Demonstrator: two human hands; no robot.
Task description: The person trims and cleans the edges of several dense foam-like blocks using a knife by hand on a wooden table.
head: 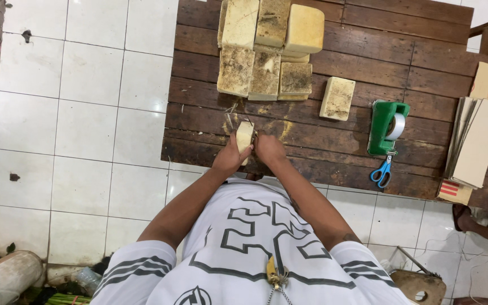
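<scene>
Pale yellow block, small and oblong, stands on edge near the front of the dark plank table, pinched between both hands. Left hand wraps closed round its near side; right hand closes on the other side, perhaps also holding a thin wire cutter, though that is too small to be sure. The step looks like trimming or slicing; the next move calls for a steady grip and a straight pull. Its faces look smooth and creamy, unlike the crusted, mottled stacked blocks behind.
</scene>
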